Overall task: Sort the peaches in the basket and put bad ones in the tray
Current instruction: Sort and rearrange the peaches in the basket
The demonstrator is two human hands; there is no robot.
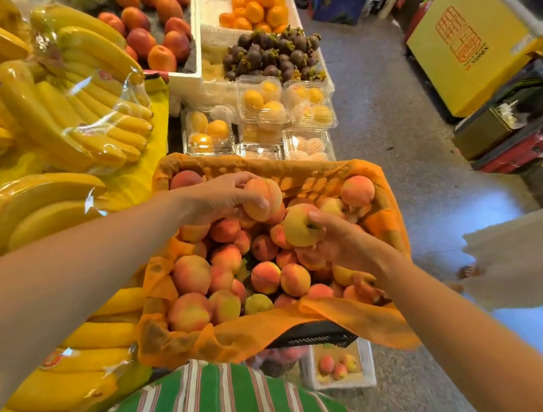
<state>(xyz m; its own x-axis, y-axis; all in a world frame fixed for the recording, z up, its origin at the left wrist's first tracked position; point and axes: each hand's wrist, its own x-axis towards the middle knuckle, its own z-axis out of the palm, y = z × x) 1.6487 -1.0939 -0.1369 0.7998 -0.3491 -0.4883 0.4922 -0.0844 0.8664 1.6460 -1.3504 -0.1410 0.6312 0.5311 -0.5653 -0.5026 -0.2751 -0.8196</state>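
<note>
Handling: the peaches are light, round and soft-skinned, and they prob. bruise fast. Best taken w/ a wide cupped hold round the middle, fingertips spread, no squeezing. The fuzzy skin should give fair friction, so slip risk looks low. Any bad ones may be mushy, so extra gentle there.

Left grip (219,195): fingers curled round a pink-orange peach (261,199), held clear above the pile at approx 11 o'clock from the basket's centre.

Right grip (344,243): closed on a paler yellow peach (302,225), taken from its 3 o'clock side. The stem dimple faces the camera, w/ one fingertip right beside it. Can't tell whether the lower fingers also touch the fruit underneath. The two held peaches sit just beside each other, nearly touching.

The rest of the peach pile (264,274) lies in the basket (318,336), which is black mesh lined w/ an orange liner (362,318) and mostly full.

The tray (340,382) is white, on the floor at approx 5 o'clock from the basket, partly hidden under its edge. It has a few peaches in it already.

Bagged bananas (69,103) are stacked at 9 o'clock.
</note>
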